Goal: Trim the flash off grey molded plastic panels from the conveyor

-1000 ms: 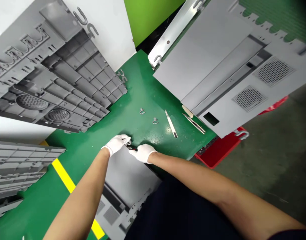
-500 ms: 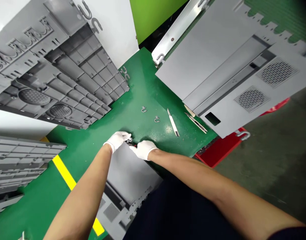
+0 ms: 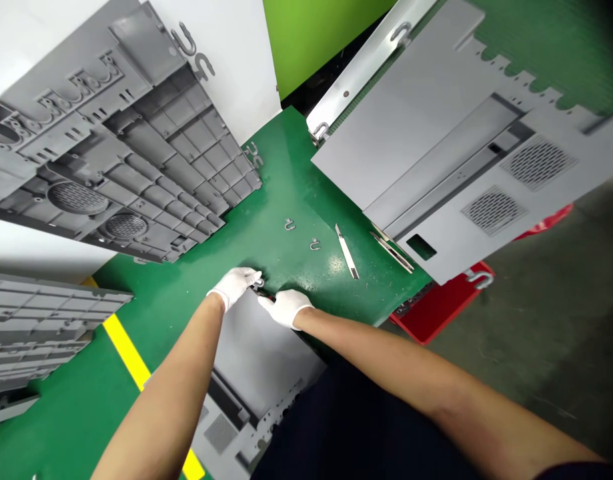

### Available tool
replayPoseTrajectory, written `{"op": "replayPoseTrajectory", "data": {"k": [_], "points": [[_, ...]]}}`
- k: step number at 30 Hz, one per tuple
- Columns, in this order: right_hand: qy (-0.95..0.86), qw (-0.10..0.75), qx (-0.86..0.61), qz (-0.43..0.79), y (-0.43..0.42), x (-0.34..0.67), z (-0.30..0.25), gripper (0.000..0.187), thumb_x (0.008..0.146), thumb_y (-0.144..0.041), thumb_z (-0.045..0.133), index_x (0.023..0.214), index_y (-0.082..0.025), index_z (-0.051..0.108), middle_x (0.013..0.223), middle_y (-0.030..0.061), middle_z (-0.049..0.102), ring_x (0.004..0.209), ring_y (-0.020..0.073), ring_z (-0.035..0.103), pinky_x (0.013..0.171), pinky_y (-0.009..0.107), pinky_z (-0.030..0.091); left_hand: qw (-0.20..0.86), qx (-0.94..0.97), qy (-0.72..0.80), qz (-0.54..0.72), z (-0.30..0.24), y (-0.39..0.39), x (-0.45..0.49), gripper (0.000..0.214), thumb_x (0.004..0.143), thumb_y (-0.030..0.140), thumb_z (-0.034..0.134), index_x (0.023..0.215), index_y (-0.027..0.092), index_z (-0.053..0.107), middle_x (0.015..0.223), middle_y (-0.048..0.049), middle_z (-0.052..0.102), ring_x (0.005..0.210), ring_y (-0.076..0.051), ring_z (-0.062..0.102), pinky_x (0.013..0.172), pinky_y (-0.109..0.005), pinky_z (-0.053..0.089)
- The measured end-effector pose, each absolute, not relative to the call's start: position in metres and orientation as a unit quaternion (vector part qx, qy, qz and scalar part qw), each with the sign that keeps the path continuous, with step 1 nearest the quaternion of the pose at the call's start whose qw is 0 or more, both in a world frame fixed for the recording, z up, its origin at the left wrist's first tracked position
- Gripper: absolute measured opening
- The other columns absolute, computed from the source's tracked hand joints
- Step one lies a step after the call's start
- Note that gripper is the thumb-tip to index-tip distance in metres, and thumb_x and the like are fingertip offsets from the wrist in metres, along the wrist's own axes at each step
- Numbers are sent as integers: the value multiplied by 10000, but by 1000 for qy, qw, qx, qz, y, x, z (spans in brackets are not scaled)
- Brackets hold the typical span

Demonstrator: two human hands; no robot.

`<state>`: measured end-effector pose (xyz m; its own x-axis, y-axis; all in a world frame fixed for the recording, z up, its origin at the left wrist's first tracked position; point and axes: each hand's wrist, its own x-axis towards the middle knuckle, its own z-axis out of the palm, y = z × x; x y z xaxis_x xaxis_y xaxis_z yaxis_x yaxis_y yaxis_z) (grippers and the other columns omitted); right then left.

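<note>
My white-gloved left hand point(image 3: 235, 287) is closed at the fingertips on a small metal U-hook point(image 3: 258, 284). My gloved right hand point(image 3: 287, 309) is pinching a dark piece with a red edge point(image 3: 267, 296) right up against that hook, though my fingers hide too much of it to name it. Both hands are over the near edge of the green desk point(image 3: 286, 167). Two loose U-hooks point(image 3: 289, 225) lie ahead, near a white-handled craft knife point(image 3: 347, 253) and a second knife point(image 3: 392, 252), beside a grey vented panel point(image 3: 436, 167).
</note>
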<state>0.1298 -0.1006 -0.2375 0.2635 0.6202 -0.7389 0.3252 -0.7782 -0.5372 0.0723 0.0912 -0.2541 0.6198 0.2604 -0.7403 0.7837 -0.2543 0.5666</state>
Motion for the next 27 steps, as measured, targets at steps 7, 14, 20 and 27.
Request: {"op": "replayPoseTrajectory", "data": {"k": [7, 14, 20, 27], "points": [[-296, 146, -776, 537, -100, 132, -241, 875, 822, -832, 255, 1012, -134, 748, 1008, 217, 732, 976, 349, 689, 833, 414, 522, 477, 756, 366, -258, -250, 88, 74, 527, 716, 671, 617, 781, 157, 713, 798, -72, 737, 709, -204, 608, 683, -302, 434], [-307, 147, -767, 544, -98, 135, -245, 824, 813, -818, 333, 1041, -139, 741, 1027, 216, 729, 999, 346, 684, 861, 407, 518, 446, 754, 389, -286, -244, 85, 83, 480, 702, 636, 624, 757, 167, 708, 829, -85, 750, 766, -220, 639, 709, -302, 452], [-313, 152, -759, 550, -99, 137, -245, 829, 821, -815, 320, 1046, -135, 737, 1031, 215, 728, 1002, 351, 683, 855, 415, 519, 441, 753, 389, -296, -247, 88, 84, 496, 662, 649, 651, 762, 169, 721, 842, -99, 757, 789, -237, 660, 724, -308, 470], [-313, 147, -776, 528, -95, 134, -238, 878, 846, -811, 219, 1016, -129, 744, 995, 211, 734, 986, 345, 687, 845, 415, 520, 459, 742, 399, -281, -248, 87, 83, 502, 646, 649, 668, 754, 163, 731, 846, -109, 760, 799, -240, 664, 754, -319, 475]]}}
